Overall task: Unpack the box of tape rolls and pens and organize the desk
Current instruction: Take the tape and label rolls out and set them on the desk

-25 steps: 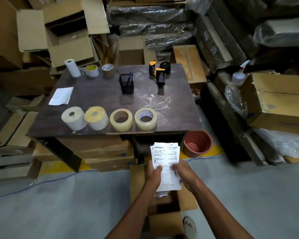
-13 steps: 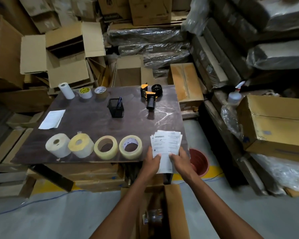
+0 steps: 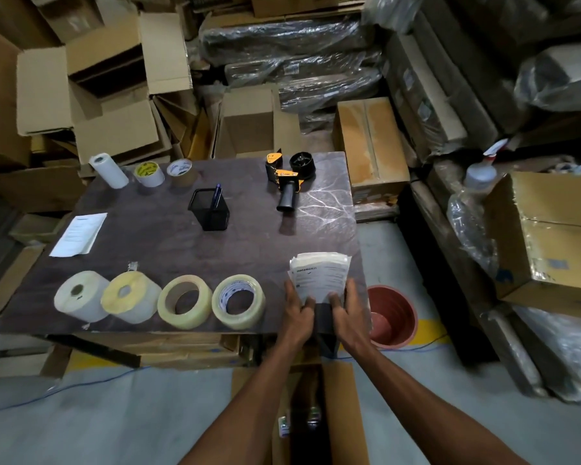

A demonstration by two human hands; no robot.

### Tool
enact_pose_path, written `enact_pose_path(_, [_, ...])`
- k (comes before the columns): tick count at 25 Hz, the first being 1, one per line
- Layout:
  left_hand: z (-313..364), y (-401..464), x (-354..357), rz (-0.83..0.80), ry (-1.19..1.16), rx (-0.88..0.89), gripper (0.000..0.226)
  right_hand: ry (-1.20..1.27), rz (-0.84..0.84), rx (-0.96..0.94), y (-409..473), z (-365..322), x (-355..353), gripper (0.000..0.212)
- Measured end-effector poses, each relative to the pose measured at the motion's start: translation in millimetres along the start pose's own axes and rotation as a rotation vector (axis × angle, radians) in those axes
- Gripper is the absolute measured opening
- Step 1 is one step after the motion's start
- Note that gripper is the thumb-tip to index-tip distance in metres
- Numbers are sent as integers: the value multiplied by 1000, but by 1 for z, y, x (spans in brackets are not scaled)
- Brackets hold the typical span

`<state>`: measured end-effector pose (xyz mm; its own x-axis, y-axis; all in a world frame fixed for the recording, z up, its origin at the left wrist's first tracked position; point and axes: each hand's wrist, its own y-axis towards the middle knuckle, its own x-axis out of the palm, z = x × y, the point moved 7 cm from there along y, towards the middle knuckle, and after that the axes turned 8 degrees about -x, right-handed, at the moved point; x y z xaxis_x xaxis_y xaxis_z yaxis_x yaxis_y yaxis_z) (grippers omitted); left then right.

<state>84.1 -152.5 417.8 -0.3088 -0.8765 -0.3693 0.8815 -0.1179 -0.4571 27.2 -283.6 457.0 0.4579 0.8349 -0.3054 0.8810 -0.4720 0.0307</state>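
Dark wood-grain covers the desk (image 3: pixel 168 243), the largest thing in view, and every place below is given from it. Along its near edge four large tape rolls (image 3: pixel 158 302) are lined up side by side – two opaque at the left, two clear at the right. At its far left corner three smaller rolls (image 3: pixel 145 172) are stood in a row. Near the far right corner a tape gun (image 3: pixel 287 182) is laid, and toward the middle a mesh holder (image 3: pixel 210 209) is set with a pen (image 3: pixel 217 193) upright in it. A single sheet (image 3: pixel 79 233) lies at the left edge.

On the floor just in front of the desk the box (image 3: pixel 319 414) is left open; a few small items can be made out inside, too dim to name.

At the near right corner a stack of papers (image 3: pixel 319 278) is held on edge against the top, the left hand (image 3: pixel 297 313) gripping its left side and the right hand (image 3: pixel 351 310) its right, fingers curled round the lower edges.

Most of the unpacking is judged done – tape and pen are already arranged. The stack is yet to be laid flat, and the box contents are yet to be lifted out.
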Motion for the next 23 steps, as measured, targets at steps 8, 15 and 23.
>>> enact_pose_path(8, [9, 6, 8, 74, 26, 26, 64, -15, 5, -16, 9, 17, 11, 19])
enact_pose_path(15, [-4, 28, -13, 35, 132, -149, 43, -243, -15, 93, 18, 24, 6, 28])
enact_pose_path(23, [-11, 22, -33, 152, 286, -62, 32, -359, -5, 172, 10, 27, 4, 27])
